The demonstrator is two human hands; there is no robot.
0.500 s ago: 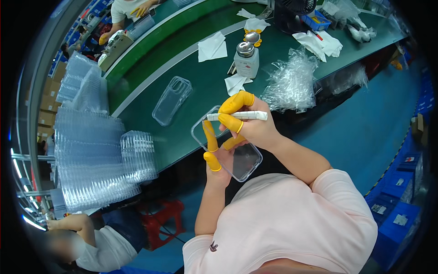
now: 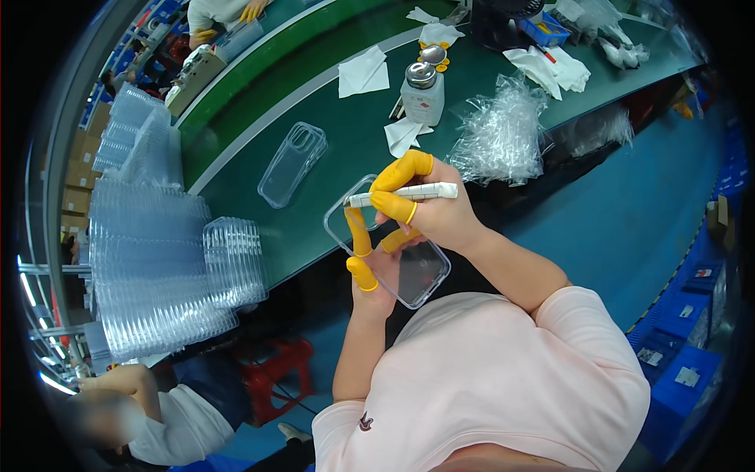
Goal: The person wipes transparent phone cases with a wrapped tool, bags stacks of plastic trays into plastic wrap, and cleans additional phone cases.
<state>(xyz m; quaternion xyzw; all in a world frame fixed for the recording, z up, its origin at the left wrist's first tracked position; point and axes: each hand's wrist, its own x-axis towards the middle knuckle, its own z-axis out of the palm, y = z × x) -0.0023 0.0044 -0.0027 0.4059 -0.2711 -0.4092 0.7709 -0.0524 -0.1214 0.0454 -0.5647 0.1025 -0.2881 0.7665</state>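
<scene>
In front of my body, my left hand [image 2: 379, 275] holds up a transparent phone case [image 2: 425, 277], with yellow finger cots on the fingers and thumb. The case is tilted, its camera cut-out end pointing away from me. My right hand [image 2: 444, 212], also in yellow finger cots, pinches a slim white pen-like tool [image 2: 431, 191] with dark marks along it. The tool's tip lies at the upper left rim of the case; whether it touches cannot be made out. A second clear phone case [image 2: 292, 167] lies on the green bench [image 2: 236, 193].
Stacked clear plastic trays [image 2: 145, 267] stand at the left. Beyond my hands are a pump bottle [image 2: 423, 98], white wipes [image 2: 364, 72], a heap of clear plastic film [image 2: 503, 134] and a black fan [image 2: 503, 20]. Another person [image 2: 185, 425] sits lower left by a red stool [image 2: 279, 377].
Both hands hold nearly the same pose, with the tool tip slightly farther left along the case rim. The whole view has shifted a little. A shoe now shows near the red stool.
</scene>
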